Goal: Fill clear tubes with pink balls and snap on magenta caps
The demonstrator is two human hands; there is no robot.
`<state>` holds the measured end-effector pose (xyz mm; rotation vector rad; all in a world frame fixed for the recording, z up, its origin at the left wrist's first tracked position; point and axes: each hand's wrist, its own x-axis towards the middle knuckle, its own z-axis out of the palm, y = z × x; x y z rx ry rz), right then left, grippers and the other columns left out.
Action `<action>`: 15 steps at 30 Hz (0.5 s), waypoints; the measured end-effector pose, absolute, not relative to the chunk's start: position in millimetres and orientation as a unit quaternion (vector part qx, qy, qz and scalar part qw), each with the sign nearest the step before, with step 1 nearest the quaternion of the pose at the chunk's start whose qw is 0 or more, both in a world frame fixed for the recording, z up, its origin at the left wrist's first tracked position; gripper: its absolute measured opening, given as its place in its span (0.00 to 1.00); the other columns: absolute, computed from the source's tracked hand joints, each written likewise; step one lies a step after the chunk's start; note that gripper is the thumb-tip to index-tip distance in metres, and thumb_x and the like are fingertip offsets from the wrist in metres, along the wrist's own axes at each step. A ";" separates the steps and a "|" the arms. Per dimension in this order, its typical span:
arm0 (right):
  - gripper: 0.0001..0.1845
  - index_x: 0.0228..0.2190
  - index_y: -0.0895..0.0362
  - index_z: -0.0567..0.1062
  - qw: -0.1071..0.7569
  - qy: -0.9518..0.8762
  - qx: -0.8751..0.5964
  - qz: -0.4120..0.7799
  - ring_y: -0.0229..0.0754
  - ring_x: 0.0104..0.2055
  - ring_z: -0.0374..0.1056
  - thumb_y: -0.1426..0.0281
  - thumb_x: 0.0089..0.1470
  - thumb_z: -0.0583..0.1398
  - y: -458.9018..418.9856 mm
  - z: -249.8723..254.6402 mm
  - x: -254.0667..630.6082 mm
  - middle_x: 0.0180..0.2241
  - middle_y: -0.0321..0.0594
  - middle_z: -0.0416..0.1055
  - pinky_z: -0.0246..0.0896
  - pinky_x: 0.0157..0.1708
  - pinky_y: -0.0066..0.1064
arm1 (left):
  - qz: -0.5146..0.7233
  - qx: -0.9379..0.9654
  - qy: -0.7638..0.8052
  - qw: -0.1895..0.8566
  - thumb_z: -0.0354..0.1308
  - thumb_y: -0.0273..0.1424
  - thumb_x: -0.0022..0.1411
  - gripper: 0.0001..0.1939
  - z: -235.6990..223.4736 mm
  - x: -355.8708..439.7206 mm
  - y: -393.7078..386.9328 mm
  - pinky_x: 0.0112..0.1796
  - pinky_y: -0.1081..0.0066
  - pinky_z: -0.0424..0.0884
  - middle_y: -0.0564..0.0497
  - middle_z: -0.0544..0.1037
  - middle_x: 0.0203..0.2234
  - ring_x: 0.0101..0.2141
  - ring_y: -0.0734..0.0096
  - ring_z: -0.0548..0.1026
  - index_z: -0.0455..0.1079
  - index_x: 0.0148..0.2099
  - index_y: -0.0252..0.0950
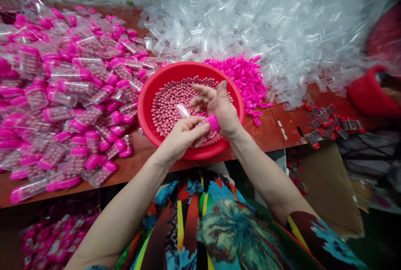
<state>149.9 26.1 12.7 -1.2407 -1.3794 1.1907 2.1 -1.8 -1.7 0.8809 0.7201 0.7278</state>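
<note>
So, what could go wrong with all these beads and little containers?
The bowl sits close to the table's front edge, so a bump might tip it and spill the beads. The filled containers are piled right up to that edge at the left, and some could roll off. The heap of clear containers might slide onto the small pink pieces beside it and mix with them.

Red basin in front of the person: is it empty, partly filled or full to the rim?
Partly filled: pink beads lie in the basin, and its inner wall shows bare above them.
</note>
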 end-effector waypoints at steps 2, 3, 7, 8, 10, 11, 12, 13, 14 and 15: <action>0.45 0.53 0.55 0.76 0.429 -0.529 -0.489 0.544 0.43 0.37 0.75 0.34 0.61 0.42 30.3 10.6 139.5 0.34 0.42 0.79 0.72 0.38 0.33 | 0.331 0.407 0.334 0.783 0.68 0.40 0.59 0.15 -2.0 0.9 -0.9 0.20 0.76 0.51 0.52 0.71 0.24 0.19 0.83 0.60 0.75 0.35 0.32; 0.46 0.53 0.56 0.75 0.421 -0.519 -0.483 0.566 0.43 0.38 0.75 0.34 0.60 0.43 31.0 10.3 136.1 0.33 0.42 0.79 0.72 0.37 0.33 | 0.330 0.405 0.336 0.784 0.69 0.40 0.58 0.15 -2.0 0.4 -0.4 0.20 0.76 0.50 0.52 0.71 0.23 0.19 0.83 0.59 0.75 0.34 0.32; 0.46 0.56 0.55 0.73 0.385 -0.512 -0.470 0.607 0.44 0.36 0.76 0.35 0.61 0.41 28.8 9.3 135.7 0.32 0.41 0.79 0.73 0.36 0.34 | 0.323 0.412 0.352 0.776 0.69 0.40 0.57 0.15 -0.7 0.9 -0.1 0.19 0.76 0.48 0.51 0.71 0.21 0.17 0.82 0.59 0.75 0.33 0.32; 0.46 0.57 0.54 0.73 0.372 -0.521 -0.467 0.610 0.44 0.36 0.76 0.35 0.62 0.40 28.0 7.8 137.6 0.33 0.41 0.79 0.73 0.36 0.34 | 0.323 0.419 0.359 0.769 0.69 0.40 0.57 0.14 -0.5 1.7 -0.2 0.19 0.75 0.48 0.52 0.70 0.21 0.17 0.82 0.58 0.75 0.32 0.32; 0.45 0.59 0.54 0.72 0.352 -0.553 -0.462 0.597 0.43 0.36 0.75 0.36 0.63 0.39 26.9 2.9 140.6 0.33 0.40 0.79 0.73 0.38 0.35 | 0.331 0.433 0.374 0.750 0.69 0.37 0.57 0.12 -0.8 4.5 -0.4 0.19 0.75 0.48 0.53 0.68 0.20 0.17 0.82 0.58 0.76 0.33 0.33; 0.43 0.59 0.53 0.71 0.349 -0.575 -0.467 0.574 0.43 0.37 0.75 0.37 0.64 0.40 26.9 -0.5 141.1 0.33 0.39 0.78 0.73 0.40 0.35 | 0.338 0.439 0.383 0.739 0.69 0.36 0.56 0.10 -1.6 6.3 -0.4 0.19 0.75 0.48 0.54 0.67 0.19 0.17 0.82 0.58 0.76 0.34 0.33; 0.42 0.60 0.53 0.71 0.355 -0.596 -0.479 0.539 0.43 0.38 0.75 0.38 0.64 0.42 27.5 -4.4 140.8 0.34 0.39 0.78 0.72 0.43 0.36 | 0.347 0.441 0.394 0.728 0.69 0.34 0.56 0.09 -2.6 8.3 -0.4 0.19 0.75 0.47 0.55 0.66 0.19 0.18 0.82 0.58 0.77 0.34 0.33; 0.41 0.60 0.52 0.71 0.370 -0.608 -0.497 0.497 0.43 0.39 0.74 0.38 0.65 0.43 29.1 -8.5 139.7 0.34 0.39 0.78 0.71 0.45 0.36 | 0.356 0.439 0.404 0.719 0.69 0.33 0.56 0.09 -3.7 10.5 -0.4 0.19 0.75 0.47 0.56 0.65 0.18 0.17 0.82 0.57 0.77 0.34 0.33; 0.40 0.60 0.51 0.71 0.391 -0.608 -0.517 0.459 0.43 0.39 0.74 0.38 0.64 0.43 31.8 -12.6 138.3 0.35 0.39 0.77 0.71 0.46 0.36 | 0.361 0.432 0.409 0.718 0.69 0.33 0.56 0.08 -4.6 12.7 -0.5 0.19 0.75 0.47 0.57 0.64 0.17 0.17 0.82 0.56 0.76 0.33 0.33; 0.40 0.60 0.50 0.71 0.411 -0.597 -0.535 0.434 0.43 0.39 0.74 0.38 0.64 0.44 35.7 -16.7 137.3 0.35 0.39 0.77 0.70 0.45 0.36 | 0.364 0.421 0.408 0.723 0.68 0.34 0.57 0.09 -5.0 14.6 -0.5 0.19 0.75 0.48 0.57 0.64 0.17 0.17 0.82 0.56 0.76 0.33 0.33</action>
